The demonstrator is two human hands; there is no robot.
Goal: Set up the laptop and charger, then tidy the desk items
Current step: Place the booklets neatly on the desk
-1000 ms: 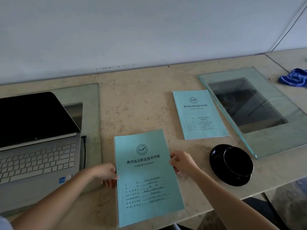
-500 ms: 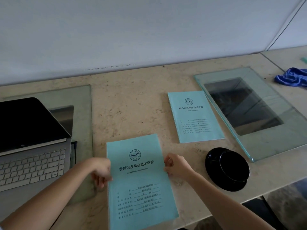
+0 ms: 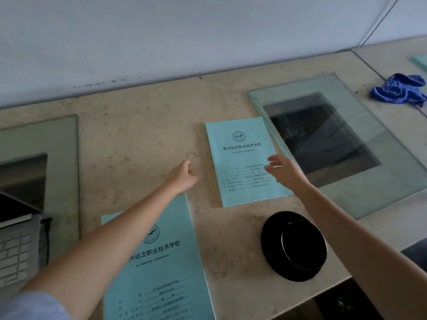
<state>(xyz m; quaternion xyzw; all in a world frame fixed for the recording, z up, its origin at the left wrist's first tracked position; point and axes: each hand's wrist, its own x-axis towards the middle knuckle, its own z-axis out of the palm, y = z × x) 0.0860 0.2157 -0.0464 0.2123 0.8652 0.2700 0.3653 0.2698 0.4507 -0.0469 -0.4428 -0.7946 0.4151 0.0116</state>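
Two teal booklets lie flat on the beige desk. The near booklet (image 3: 166,269) rests by the front edge, partly under my left forearm. The far booklet (image 3: 240,153) lies further back, beside a glass pane. My left hand (image 3: 182,176) hovers over bare desk just left of the far booklet, empty, fingers loosely apart. My right hand (image 3: 284,172) is spread open over the far booklet's right edge, holding nothing. The open silver laptop (image 3: 16,245) is at the left edge, only partly in view.
A black round dish (image 3: 293,245) sits near the front edge, right of the near booklet. A glass pane (image 3: 346,146) covers a dark recess at right. Another pane (image 3: 55,158) lies under the laptop. A blue cloth (image 3: 399,91) is bunched at far right.
Both hands have let go of the near booklet and moved forward toward the far booklet. The view has shifted right, so the laptop is mostly out of frame.
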